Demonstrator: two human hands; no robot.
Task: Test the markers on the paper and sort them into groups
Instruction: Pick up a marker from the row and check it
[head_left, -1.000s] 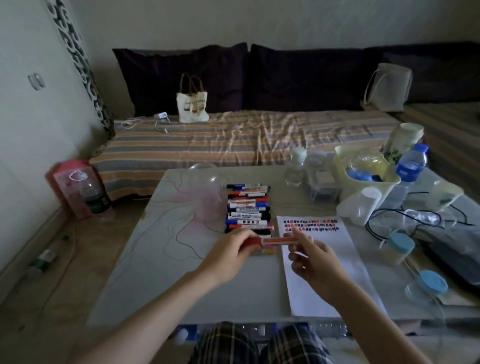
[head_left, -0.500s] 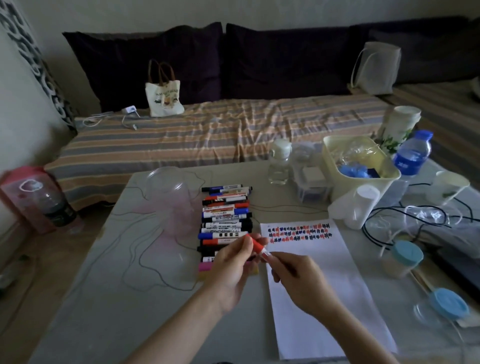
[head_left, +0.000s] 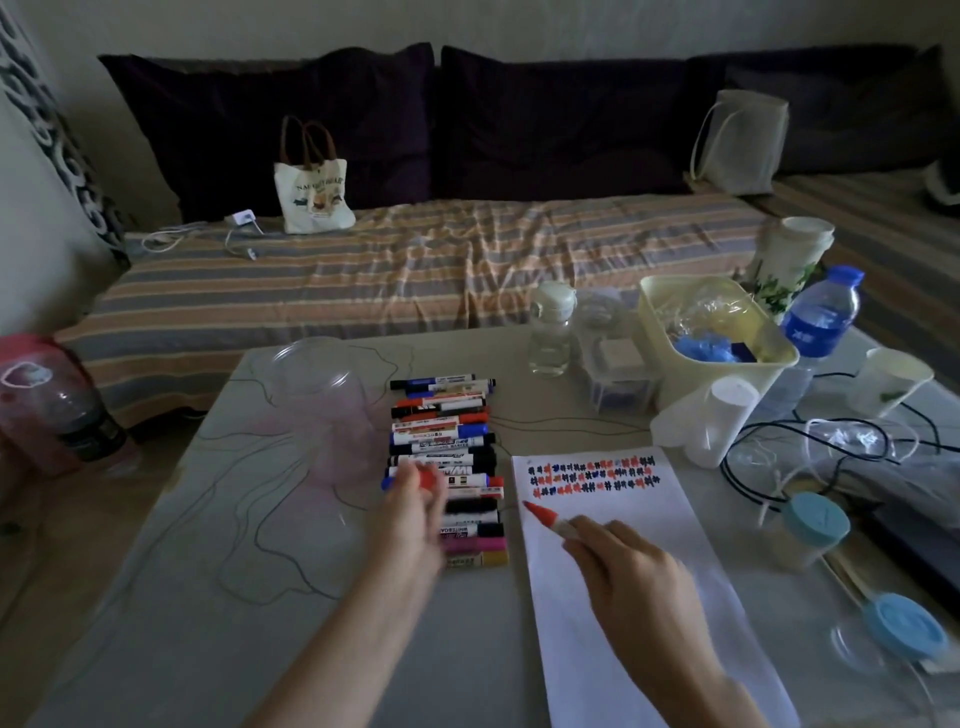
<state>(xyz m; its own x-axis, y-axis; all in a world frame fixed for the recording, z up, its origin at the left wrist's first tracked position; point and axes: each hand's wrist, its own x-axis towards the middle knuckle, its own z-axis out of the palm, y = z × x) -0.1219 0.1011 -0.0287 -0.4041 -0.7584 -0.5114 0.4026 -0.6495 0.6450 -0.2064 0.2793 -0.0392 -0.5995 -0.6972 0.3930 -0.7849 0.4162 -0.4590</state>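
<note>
My right hand (head_left: 631, 574) grips an uncapped red marker (head_left: 543, 516), its tip resting at the left edge of the white paper (head_left: 660, 535), just under three rows of red, blue and black test marks (head_left: 592, 474). My left hand (head_left: 410, 512), blurred, pinches the marker's red cap (head_left: 427, 478) over a stacked row of several markers (head_left: 444, 441) lying left of the paper. A pink marker (head_left: 480, 544) and a yellow one (head_left: 485, 559) lie at the near end of the row.
A clear upturned plastic cup (head_left: 317, 384) stands left of the markers. A small bottle (head_left: 550, 332), a cream bin (head_left: 727, 358), a blue-capped water bottle (head_left: 821, 317), paper cups, black cables and blue-lidded jars (head_left: 815, 525) crowd the table's right side. A striped bed lies behind.
The cap came off the red marker: my left hand carried it left over the marker row, while my right hand brought the bare tip down onto the paper.
</note>
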